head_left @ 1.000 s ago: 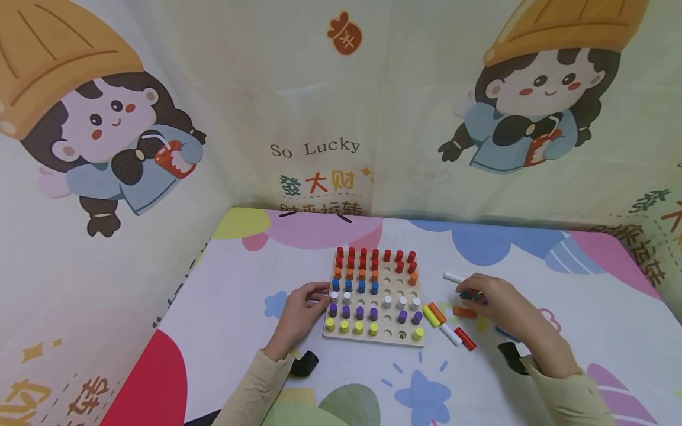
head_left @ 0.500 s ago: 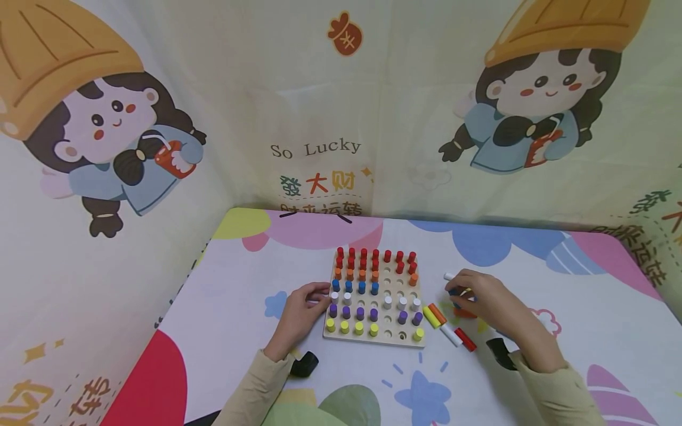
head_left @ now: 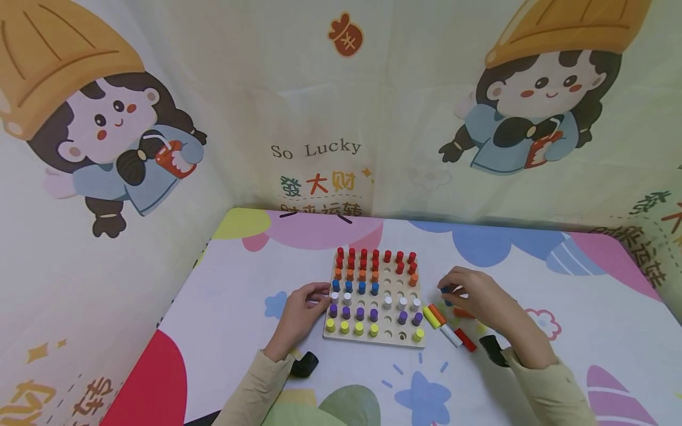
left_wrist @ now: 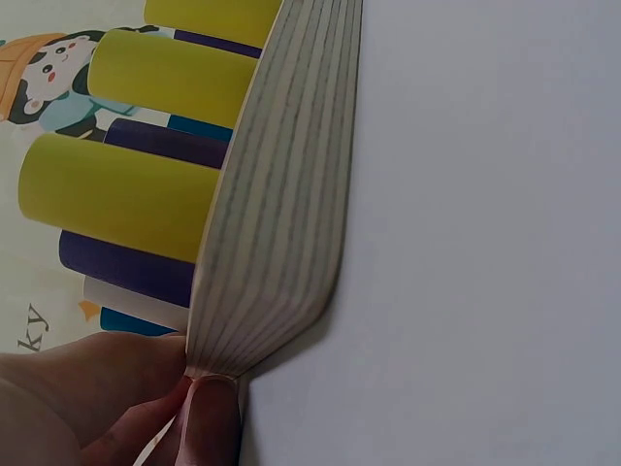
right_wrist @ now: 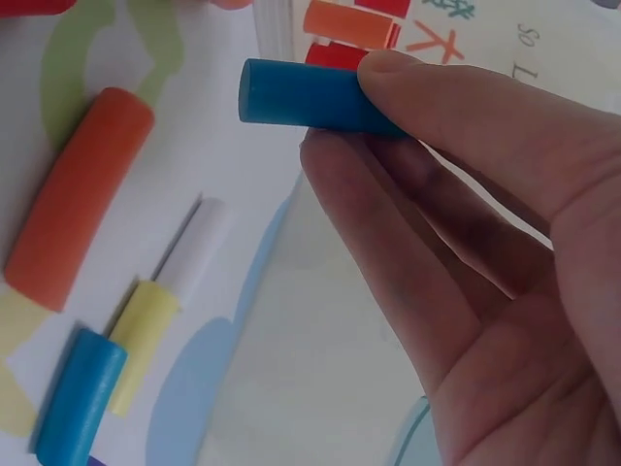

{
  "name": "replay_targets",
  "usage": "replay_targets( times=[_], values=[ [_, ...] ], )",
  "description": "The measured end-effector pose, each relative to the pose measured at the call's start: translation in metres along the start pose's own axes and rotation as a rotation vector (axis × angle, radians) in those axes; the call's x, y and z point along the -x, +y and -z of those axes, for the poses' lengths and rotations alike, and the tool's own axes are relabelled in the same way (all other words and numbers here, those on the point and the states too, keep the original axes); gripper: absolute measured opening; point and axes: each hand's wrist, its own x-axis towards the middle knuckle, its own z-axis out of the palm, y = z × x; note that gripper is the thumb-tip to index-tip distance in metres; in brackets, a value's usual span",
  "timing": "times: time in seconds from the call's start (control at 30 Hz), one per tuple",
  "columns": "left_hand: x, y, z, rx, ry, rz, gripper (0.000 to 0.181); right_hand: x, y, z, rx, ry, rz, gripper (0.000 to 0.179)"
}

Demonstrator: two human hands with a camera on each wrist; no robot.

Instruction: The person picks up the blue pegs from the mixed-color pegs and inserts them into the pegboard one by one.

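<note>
A wooden pegboard [head_left: 367, 338] holds rows of red, orange, blue, white, purple and yellow pegs, with bare holes mostly right of centre. My left hand [head_left: 301, 316] pinches its left edge; up close, thumb and fingers meet at the striped corner of the board [left_wrist: 277, 194]. Right of the board, my right hand [head_left: 487, 299] holds a blue peg [right_wrist: 301, 95] between thumb and fingertips, raised above the table. Beneath that hand lies an orange peg [head_left: 462, 313]. Another blue peg [right_wrist: 80, 398], a yellow peg [right_wrist: 144, 335] and a white peg [right_wrist: 199, 252] show below in the right wrist view.
Between board and right hand lie a yellow peg [head_left: 431, 318], another orange peg [head_left: 438, 313], a white peg [head_left: 451, 336] and a red peg [head_left: 466, 340]. A patterned cloth [head_left: 229, 284] covers the table, and printed curtains [head_left: 303, 106] rise behind and at the sides.
My right hand has moved left toward the board with the blue peg, now covering the loose white peg seen earlier at its fingertips. My left hand and the board have stayed in place.
</note>
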Motion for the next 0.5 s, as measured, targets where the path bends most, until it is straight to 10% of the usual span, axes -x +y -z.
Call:
replay_targets(
  times=[0.5],
  values=[
    [0.001, 0.001, 0.0, 0.014, -0.003, -0.008, 0.032, -0.014, -0.014, 0.0, -0.061, 0.011, 0.052, 0.019]
  ],
)
